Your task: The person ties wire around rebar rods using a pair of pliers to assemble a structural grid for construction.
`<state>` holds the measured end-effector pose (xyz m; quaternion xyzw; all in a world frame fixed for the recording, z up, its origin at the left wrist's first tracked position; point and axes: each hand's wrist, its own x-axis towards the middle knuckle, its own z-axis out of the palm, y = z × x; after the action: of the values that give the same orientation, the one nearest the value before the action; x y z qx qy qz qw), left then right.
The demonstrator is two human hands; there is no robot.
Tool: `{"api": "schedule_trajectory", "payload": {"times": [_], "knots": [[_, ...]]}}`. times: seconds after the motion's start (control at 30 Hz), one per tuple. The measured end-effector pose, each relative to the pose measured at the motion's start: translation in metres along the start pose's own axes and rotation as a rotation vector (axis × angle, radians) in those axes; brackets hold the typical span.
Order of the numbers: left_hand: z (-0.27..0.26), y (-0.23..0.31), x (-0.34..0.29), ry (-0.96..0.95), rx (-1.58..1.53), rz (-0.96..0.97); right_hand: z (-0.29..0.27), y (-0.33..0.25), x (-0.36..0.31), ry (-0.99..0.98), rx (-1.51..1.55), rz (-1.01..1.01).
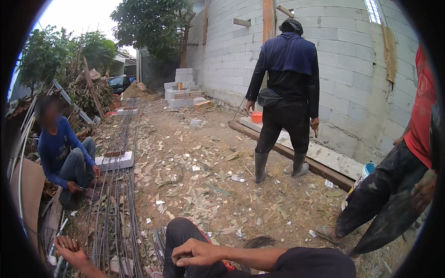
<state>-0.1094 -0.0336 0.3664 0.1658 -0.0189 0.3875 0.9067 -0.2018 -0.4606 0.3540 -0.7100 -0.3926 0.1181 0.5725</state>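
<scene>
At the lower left, my left hand (72, 251) is turned palm up with its fingers half curled and a little apart. Nothing shows in its palm. A pale pipe (60, 241) and long steel reinforcing bars (111, 222) lie near it. My right hand (197, 253) rests at my bent knee (181, 229), with its fingers closed and the thumb drawn in. Whatever it may hold is hidden. The bars, tied into a long cage in places, run away from me along the left side.
One person (65, 153) squats left of the bars, beside a pale block (115, 161). Another in boots (287, 102) stands by a timber plank (296, 155) and an orange bucket (256, 116). A person in red (419, 116) is close at right. Block stacks (183, 92) stand by the wall (343, 55).
</scene>
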Motion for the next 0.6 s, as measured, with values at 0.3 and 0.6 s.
{"api": "schedule_trajectory", "payload": {"times": [0.3, 0.6], "knots": [[0.005, 0.014, -0.028, 0.125, -0.113, -0.089, -0.031, 0.060, 0.032, 0.488, -0.807, 0.208], [-0.049, -0.027, -0.007, 0.222, -0.012, -0.266, -0.016, -0.063, 0.029, 0.050, -0.126, -0.350]]}}
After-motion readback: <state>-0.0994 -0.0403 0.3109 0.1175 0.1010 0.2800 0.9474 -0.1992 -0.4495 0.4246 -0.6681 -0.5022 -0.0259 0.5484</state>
